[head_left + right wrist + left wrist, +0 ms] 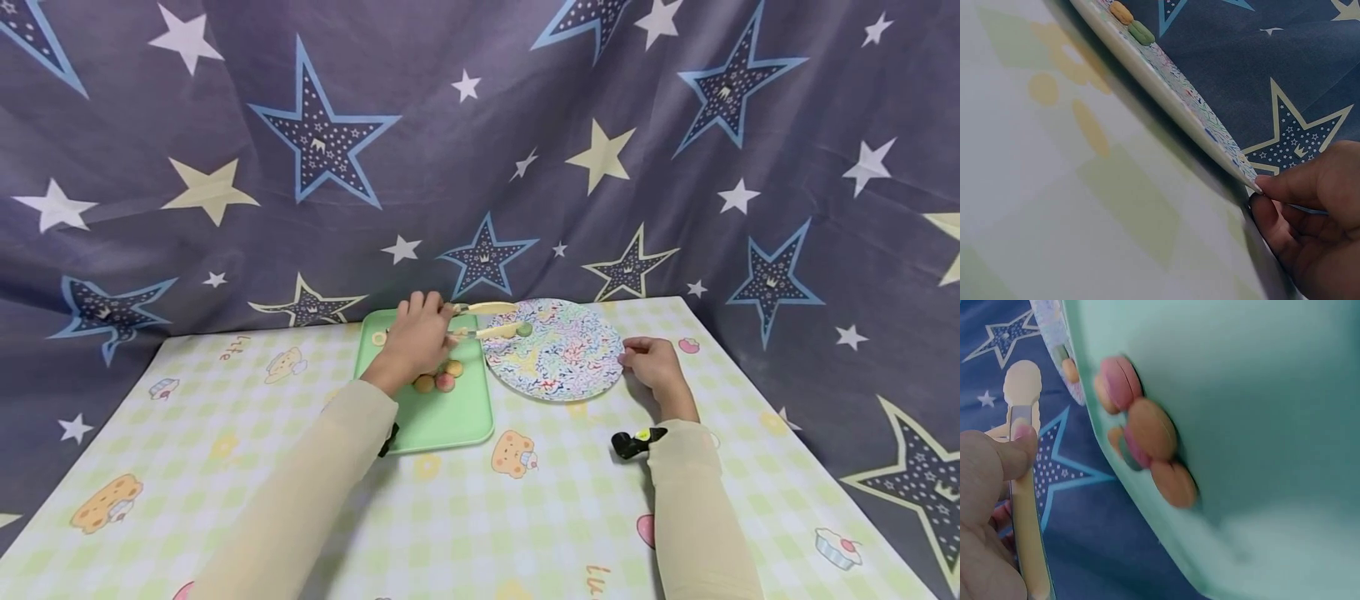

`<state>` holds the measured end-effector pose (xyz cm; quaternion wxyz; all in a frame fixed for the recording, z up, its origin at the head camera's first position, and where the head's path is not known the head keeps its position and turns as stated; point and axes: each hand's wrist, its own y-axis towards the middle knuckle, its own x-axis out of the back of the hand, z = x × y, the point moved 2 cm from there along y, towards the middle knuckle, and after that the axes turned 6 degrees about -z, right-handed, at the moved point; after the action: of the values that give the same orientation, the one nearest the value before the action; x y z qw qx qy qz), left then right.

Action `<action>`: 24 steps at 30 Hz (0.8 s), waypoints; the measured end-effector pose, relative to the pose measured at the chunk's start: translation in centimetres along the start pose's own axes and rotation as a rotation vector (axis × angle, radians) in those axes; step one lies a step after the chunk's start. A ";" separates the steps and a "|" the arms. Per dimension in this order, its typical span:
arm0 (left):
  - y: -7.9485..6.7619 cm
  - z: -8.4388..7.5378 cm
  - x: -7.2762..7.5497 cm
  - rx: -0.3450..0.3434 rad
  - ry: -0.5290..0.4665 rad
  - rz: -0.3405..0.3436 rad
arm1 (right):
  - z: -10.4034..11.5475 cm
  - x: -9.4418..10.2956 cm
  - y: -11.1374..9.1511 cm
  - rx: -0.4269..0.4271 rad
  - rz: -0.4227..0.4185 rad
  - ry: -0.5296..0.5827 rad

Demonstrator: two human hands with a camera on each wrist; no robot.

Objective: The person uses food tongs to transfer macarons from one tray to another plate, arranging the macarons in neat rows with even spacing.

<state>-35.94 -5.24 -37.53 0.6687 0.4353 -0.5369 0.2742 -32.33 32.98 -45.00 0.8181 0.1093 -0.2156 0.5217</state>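
Observation:
My left hand (420,333) reaches over the green tray (442,425) and grips a pair of cream-coloured tongs (1029,525). Their two arms point right in the head view, towards the round speckled plate (562,367). On that plate a green macaron (1141,33) touches an orange-yellow macaron (1121,12). Whether the tongs touch either one, I cannot tell. Several pink, brown and orange macarons (1152,429) lie grouped in the tray, partly hidden by the hand in the head view. At the plate's right edge, my right hand (654,365) pinches the rim between thumb and fingers.
Tray and plate sit side by side at the back of a table with a checked, cartoon-printed cloth (300,500). A dark star-patterned curtain (480,167) hangs directly behind them. Black camera mounts (636,442) are strapped at the wrists.

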 end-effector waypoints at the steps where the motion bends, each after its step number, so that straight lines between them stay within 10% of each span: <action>1: -0.3 0.3 0.1 -0.001 -0.001 -0.004 | 0.0 0.0 0.0 0.002 0.000 -0.001; 24: -8.2 6.3 1.7 -0.077 0.052 -0.161 | 0.0 0.0 -0.1 0.009 0.012 -0.010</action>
<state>-31.69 -14.72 -38.01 0.7183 0.4437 -0.4929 0.2101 -32.23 32.88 -44.97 0.8134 0.1143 -0.2180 0.5271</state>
